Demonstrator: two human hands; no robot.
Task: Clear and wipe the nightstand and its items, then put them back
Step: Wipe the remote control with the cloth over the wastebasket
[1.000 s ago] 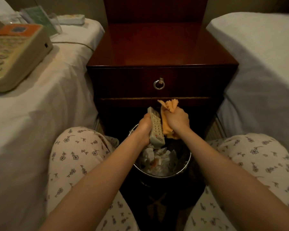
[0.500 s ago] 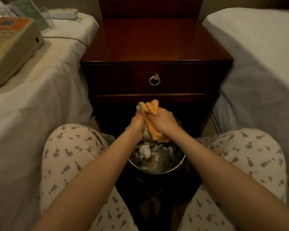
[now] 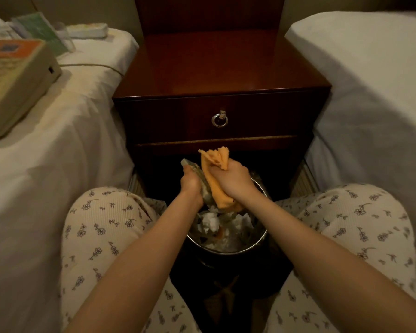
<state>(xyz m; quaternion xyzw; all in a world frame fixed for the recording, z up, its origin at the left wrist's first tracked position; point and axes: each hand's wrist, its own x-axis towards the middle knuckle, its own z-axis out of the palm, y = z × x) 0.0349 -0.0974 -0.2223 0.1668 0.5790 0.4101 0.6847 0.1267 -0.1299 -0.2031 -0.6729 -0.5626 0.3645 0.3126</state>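
My left hand (image 3: pixel 191 183) grips a pale remote control (image 3: pixel 197 171), held upright over the bin; most of the remote is hidden. My right hand (image 3: pixel 233 180) grips an orange cloth (image 3: pixel 215 176) and presses it against the remote's right side. The dark wooden nightstand (image 3: pixel 221 68) stands just beyond my hands with a bare top and a shut drawer with a ring pull (image 3: pixel 219 119).
A metal waste bin (image 3: pixel 255 243) full of crumpled tissues sits between my knees. On the left bed (image 3: pixel 46 152) lie a beige telephone (image 3: pixel 12 82), a green packet (image 3: pixel 42 31) and a white flat item (image 3: pixel 89 30). The right bed (image 3: pixel 375 75) flanks the nightstand.
The cloth in my right hand has moved onto the remote and now covers much of its face. The camera dipped and shifted slightly; both hands stay over the bin.
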